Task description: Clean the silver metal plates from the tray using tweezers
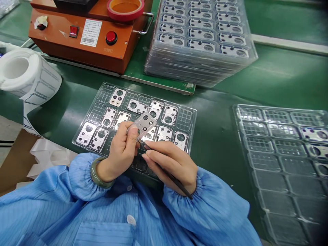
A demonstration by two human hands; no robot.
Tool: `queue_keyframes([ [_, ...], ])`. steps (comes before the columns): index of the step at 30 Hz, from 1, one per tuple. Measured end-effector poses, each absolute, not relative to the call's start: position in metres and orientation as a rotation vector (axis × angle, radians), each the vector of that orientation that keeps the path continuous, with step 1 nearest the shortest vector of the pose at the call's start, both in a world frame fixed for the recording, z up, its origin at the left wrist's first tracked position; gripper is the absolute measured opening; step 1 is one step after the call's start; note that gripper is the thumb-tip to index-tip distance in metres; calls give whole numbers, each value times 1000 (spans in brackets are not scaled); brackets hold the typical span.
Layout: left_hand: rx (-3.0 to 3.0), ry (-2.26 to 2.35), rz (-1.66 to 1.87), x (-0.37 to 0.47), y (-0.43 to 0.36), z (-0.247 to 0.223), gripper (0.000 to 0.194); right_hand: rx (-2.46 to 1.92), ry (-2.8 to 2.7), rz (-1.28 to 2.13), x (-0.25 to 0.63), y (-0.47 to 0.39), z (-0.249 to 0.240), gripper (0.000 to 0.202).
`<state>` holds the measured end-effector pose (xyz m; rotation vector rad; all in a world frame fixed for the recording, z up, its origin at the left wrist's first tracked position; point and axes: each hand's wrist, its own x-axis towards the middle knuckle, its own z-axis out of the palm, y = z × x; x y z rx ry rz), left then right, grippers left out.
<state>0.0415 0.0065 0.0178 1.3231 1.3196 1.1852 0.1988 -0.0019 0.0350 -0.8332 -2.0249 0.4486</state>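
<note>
My left hand (121, 150) pinches a silvery metal plate with black-ringed holes (146, 125) between thumb and fingers, tilted above the tray. Closed around dark tweezers (178, 183), my right hand (174, 160) brings their tip to the plate's lower edge beside my left thumb. Whether the tip touches the plate I cannot tell. Beneath both hands lies a clear plastic tray (193, 118) of shallow pockets, several holding similar metal plates (169, 114). My hands and sleeves hide its near part.
A tall stack of filled clear trays (179, 63) stands at the back. Left of it is an orange machine (84, 51) with red buttons, a red tape roll (125, 9) on top. A white label roll (43, 75) sits far left. Another tray (269, 160) lies at right, partly filled.
</note>
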Motion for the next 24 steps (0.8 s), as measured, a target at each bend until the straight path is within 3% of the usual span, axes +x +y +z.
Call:
queue_keyframes([
  [24,1366,1416,1195,42,10,20,24,-678,-2104,51,188,-2,20,16],
])
